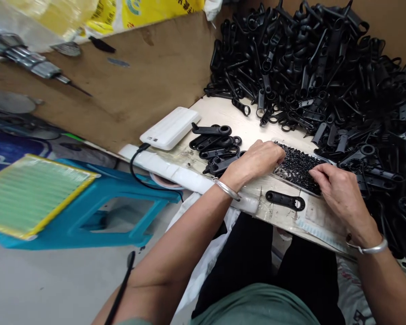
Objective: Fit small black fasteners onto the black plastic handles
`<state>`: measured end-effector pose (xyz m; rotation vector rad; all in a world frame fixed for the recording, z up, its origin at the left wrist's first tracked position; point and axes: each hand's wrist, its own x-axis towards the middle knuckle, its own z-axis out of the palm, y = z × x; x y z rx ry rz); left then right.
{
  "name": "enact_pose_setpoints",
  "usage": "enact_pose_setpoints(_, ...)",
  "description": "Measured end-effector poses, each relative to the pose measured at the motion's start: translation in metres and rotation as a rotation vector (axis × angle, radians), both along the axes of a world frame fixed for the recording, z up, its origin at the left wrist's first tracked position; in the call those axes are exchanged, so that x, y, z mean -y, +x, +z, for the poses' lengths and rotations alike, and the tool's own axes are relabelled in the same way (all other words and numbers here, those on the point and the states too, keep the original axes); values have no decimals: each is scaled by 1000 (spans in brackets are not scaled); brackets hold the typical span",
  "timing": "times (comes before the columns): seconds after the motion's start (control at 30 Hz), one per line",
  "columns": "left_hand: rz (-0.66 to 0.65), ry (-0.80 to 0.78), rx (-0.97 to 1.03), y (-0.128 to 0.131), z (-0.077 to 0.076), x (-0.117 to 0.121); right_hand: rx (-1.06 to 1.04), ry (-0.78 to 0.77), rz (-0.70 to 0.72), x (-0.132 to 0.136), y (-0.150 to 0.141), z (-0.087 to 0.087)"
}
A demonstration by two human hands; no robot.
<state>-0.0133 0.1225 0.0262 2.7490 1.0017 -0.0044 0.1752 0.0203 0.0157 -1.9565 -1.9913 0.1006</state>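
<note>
A shallow clear tray (297, 185) full of tiny black pieces (298, 166) lies on the worktable between my two hands. At the tray's left end is my left hand (264, 158), its fingers curled together and their tips hidden behind the hand. My right hand (338, 185) pinches thumb and forefinger together at the tray's right end. Whatever either hand holds is too small or hidden to make out. Just in front of the tray, a flat black plastic arm with a ring end (284, 200) lies by itself on the table.
Behind my left hand sit several stacked black plastic arms (216, 143). A large heap of similar parts (301, 67) fills the back and right. A white power bank (171, 127) with a black cable lies left. An electric screwdriver (37, 63) hangs upper left, above a blue stool (122, 203).
</note>
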Motion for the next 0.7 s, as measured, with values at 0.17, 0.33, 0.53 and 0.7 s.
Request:
enact_pose_setpoints(0.17,-75,-45,-9,7,-5,-1,-147,-15,-27,4,-3,5)
enact_pose_setpoints(0.33,-56,-47,-37,9,-7,-2,-353,-74,-52,10,-1,2)
enact_pose_setpoints(0.53,-63,-28,-30,5,-5,0,-669,-137,-146,15,1,-3)
enact_pose_setpoints(0.7,53,56,29,2,-4,-1,-650,-138,-143,19,2,-5)
